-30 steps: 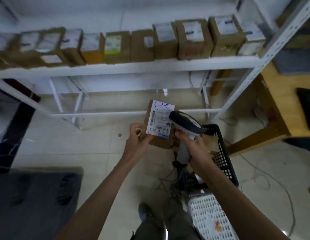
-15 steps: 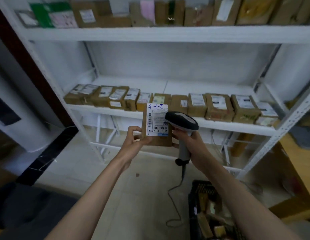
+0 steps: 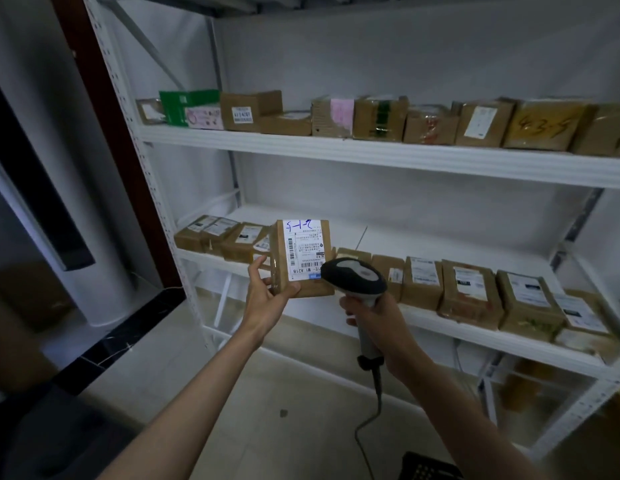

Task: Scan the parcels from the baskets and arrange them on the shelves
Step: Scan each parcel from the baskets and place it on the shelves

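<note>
Head view: one parcel (image 3: 303,259) is held upright before the middle shelf (image 3: 474,327), label toward the camera, the left hand (image 3: 267,296) with its grip wrapped round the lower left corner. The right hand (image 3: 374,313) holds one scanner (image 3: 355,277), whose head overlaps the parcel's lower right corner. Roughly ten boxes line each of two shelves. A black basket (image 3: 429,467) corner shows below.

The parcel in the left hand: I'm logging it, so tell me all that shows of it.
The parcel is a small brown cardboard box, held upright before the shelves. A white shipping label with barcodes and blue handwriting covers its front. The left hand grips its lower left corner; the scanner in the right hand overlaps its lower right corner.
</note>
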A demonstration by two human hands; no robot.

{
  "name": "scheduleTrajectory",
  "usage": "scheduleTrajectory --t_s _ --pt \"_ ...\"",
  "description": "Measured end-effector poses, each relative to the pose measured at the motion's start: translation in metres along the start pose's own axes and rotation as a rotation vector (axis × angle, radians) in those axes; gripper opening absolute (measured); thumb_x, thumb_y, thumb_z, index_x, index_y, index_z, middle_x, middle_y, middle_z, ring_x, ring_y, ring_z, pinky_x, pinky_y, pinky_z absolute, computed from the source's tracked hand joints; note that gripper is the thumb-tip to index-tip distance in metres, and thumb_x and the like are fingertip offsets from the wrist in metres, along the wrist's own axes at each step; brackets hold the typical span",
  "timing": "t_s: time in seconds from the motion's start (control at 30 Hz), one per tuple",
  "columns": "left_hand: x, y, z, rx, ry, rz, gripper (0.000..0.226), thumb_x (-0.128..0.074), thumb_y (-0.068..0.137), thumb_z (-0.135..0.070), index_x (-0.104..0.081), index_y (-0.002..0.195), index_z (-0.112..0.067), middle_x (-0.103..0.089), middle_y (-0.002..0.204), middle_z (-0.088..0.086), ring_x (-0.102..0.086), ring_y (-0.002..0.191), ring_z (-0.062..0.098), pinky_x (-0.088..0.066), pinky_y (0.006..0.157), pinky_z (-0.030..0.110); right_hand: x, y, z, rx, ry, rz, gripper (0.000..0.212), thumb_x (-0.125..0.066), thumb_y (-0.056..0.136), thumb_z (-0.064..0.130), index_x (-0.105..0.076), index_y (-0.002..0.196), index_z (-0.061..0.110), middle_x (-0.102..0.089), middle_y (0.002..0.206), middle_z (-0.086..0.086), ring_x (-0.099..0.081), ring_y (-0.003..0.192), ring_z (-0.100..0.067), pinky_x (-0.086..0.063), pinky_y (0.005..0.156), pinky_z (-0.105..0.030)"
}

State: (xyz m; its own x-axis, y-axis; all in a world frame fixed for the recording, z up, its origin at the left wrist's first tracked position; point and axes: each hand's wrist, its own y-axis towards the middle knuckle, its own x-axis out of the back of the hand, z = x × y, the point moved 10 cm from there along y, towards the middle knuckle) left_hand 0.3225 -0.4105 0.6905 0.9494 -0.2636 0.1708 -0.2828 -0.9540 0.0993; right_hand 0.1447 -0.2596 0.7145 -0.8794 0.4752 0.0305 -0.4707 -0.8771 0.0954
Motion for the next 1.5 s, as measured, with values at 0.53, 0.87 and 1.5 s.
scheduleTrajectory --t_s 0.53,0.87,1.5 --pt "0.008 0.028 -0.022 -0.099 -0.007 -0.108 0.078 -0.079 0.086 -0.016 -0.025 0.132 -0.048 -0.049 0.142 0.014 -0.056 0.123 0.025 -0.049 0.103 0.042 -0.014 0.020 0.015 0.087 -0.020 0.121 0.037 -0.068 0.094 0.009 -0.057 0.113 0.038 -0.067 0.106 0.004 -0.065 0.093 -0.011 -0.056 0.069 -0.018" --pt "0.009 0.038 -0.039 -0.108 -0.031 -0.071 0.074 -0.075 0.089 -0.025 -0.026 0.143 -0.039 -0.054 0.113 -0.018 -0.055 0.100 -0.004 -0.040 0.075 0.014 0.007 0.057 0.039 0.110 0.118 0.051 0.035 -0.071 0.092 0.014 -0.059 0.113 0.040 -0.072 0.103 0.014 -0.068 0.096 -0.007 -0.057 0.069 -0.019" --pt "0.041 0.040 -0.143 -0.298 -0.149 -0.292 0.046 -0.068 0.091 -0.050 -0.036 0.121 -0.041 -0.056 0.131 0.005 -0.062 0.118 0.025 -0.055 0.096 0.051 -0.057 0.118 0.118 0.090 0.328 0.208 0.021 -0.071 0.094 0.018 -0.065 0.111 0.029 -0.073 0.116 -0.005 -0.068 0.113 -0.023 -0.055 0.100 -0.047"
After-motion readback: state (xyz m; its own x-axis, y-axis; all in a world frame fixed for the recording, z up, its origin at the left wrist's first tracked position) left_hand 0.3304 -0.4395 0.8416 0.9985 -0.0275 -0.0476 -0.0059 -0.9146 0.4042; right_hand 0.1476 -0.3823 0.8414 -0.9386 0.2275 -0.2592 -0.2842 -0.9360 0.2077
